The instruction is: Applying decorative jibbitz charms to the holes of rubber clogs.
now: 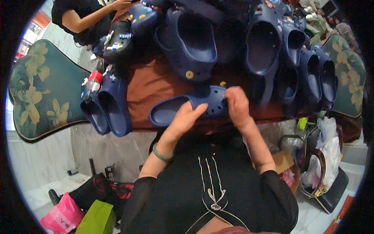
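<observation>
Worker: a person in a black top with pale cord trim, facing the table, a green bangle on the left wrist.
Left hand: closed on the near side of the blue clog beside its opening, thumb lying toward the toe.
Right hand: bent over the toe end, fingers curled; I could not tell whether they pinched anything.
Blue clog: lay sideways between the hands at the table's front edge, heel to the left, holes showing across the toe.
Yellow piece: small, at the far edge of the toe, near the right fingers.
Brown cloth: creased, spread beneath the work.
Left pair: two dark blue clogs side by side, openings toward the worker.
Far pile: more blue clogs, the foremost bearing a yellow ring.
Right group: several clogs crowded together.
Chairs: green flowered backs at left and right.
Second person: in black, arm bent, beyond the table's far left.
</observation>
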### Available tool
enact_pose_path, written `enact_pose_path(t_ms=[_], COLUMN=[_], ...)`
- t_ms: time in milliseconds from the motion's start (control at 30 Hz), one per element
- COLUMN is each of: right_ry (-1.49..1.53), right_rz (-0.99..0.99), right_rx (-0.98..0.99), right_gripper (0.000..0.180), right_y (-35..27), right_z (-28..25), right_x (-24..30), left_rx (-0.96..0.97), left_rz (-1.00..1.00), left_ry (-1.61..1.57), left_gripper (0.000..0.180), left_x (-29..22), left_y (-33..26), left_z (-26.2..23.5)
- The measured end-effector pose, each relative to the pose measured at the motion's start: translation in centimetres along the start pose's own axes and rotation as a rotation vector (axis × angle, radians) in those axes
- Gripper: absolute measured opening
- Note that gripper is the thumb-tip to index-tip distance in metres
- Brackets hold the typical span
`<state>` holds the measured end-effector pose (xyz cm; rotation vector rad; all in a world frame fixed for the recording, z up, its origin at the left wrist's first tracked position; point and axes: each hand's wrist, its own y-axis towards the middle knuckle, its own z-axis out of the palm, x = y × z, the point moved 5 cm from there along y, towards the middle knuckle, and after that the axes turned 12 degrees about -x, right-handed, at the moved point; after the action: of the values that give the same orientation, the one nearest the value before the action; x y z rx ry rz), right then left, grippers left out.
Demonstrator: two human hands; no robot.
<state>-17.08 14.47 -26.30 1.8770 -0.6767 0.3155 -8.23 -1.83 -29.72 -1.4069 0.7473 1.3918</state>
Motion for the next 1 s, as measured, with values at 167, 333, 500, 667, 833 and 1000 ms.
enact_pose_path(t_ms=[167,333,500,667,833,1000], right_ry=[-0.025,0.128,0.083,-0.090,-0.228,-0.135], right_rz=[0.290,0.337,0.384,0.308,0.132,0.096], right_rx=[0.118,0.346,0.493,0.447,0.186,0.117], right_gripper=[0.015,0.029,0.037,0.032,0.017,0.017], right_y=[1.4,1.8,1.8,1.8,1.0,0.8], right_z=[0.4,0.7,0.5,0.9,1.2,0.6], right_x=[-3.2,-2.8,-2.5,-1.4,-0.2,-0.5], left_rx=[0.128,0.101,0.084,0.066,-0.052,-0.072], left_rz=[-0.250,-0.288,-0.278,-0.264,-0.198,-0.204], left_ry=[-0.101,-0.241,-0.271,-0.231,-0.200,-0.160], left_gripper=[0.015,0.019,0.019,0.017,0.012,0.015], left_x=[0.4,-0.1,-0.3,-0.6,-0.2,-0.2], left_y=[1.3,1.9,1.7,1.7,1.4,1.0], left_z=[-3.2,-2.2,-1.7,-1.7,-1.4,-1.7])
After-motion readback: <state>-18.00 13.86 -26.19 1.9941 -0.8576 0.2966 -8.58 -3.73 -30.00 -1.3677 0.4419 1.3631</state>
